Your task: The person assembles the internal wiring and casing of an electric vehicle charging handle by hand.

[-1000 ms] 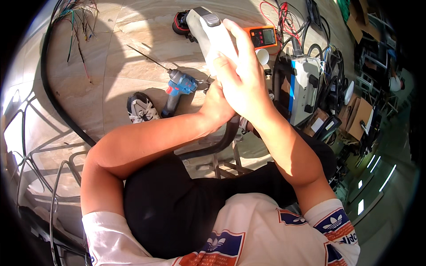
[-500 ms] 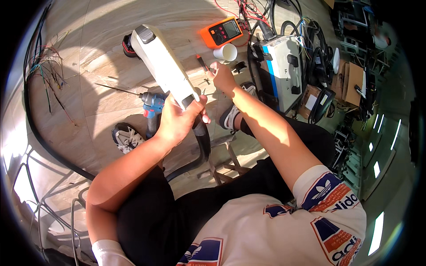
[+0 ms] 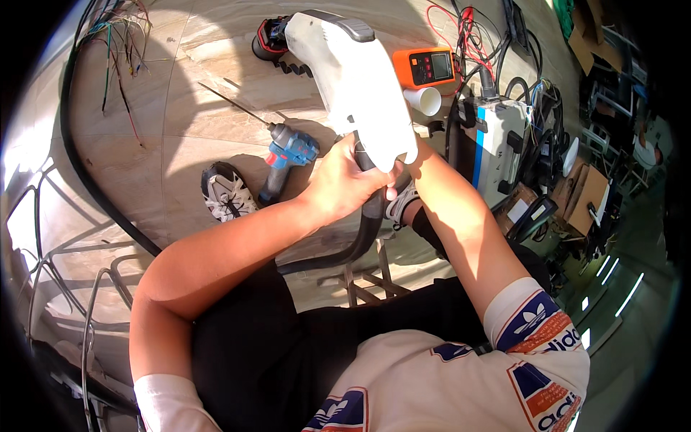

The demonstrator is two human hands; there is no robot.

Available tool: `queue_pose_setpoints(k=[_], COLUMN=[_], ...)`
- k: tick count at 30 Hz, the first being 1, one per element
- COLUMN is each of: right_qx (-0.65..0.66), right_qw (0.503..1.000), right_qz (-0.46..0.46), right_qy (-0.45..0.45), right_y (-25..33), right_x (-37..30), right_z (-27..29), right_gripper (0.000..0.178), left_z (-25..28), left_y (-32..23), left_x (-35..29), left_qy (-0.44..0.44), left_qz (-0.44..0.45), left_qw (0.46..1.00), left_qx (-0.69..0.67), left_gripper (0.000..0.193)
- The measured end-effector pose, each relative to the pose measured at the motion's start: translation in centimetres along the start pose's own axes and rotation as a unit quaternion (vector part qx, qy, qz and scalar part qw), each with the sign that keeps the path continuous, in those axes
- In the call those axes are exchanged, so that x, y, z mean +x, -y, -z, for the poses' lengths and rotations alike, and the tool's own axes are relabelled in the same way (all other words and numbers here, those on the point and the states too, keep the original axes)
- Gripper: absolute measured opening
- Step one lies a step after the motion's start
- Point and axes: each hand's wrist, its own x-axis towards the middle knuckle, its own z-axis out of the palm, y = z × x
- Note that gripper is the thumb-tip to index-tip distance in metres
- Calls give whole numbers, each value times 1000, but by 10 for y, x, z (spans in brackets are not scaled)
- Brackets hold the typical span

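A large white EV charging gun, with a black grey-topped button, slants across the middle of the view. Its black-and-red connector end points away from me. My left hand is closed round its near end, where a thick black cable comes out and curves down. My right forearm reaches up to the right side of the gun; the hand is hidden behind the white shell, so its fingers do not show. On the floor left of the gun lies a blue cordless drill with a long bit.
Beyond the gun are an orange multimeter with red and black leads and a white paper cup. A white-and-blue box stands at right, near cardboard. Frayed wires end a black cable at far left; metal chair legs stand below.
My view has turned so the floor things sit further right. My right hand, earlier visible beside a small red-and-black tool, is now behind the charging gun. My left hand keeps its hold.
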Motion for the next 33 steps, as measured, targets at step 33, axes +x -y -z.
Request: queue_pose_setpoints(k=[33], right_qx=[-433], right_qw=[737], right_qz=[517], right_qy=[-34], right_y=[273], right_x=[-39], right_z=[152], right_gripper=[16], left_z=[4], left_y=[6], left_x=[2], left_qy=[-39], left_qz=[-21], left_qw=[997], left_qx=[59], left_gripper=[31])
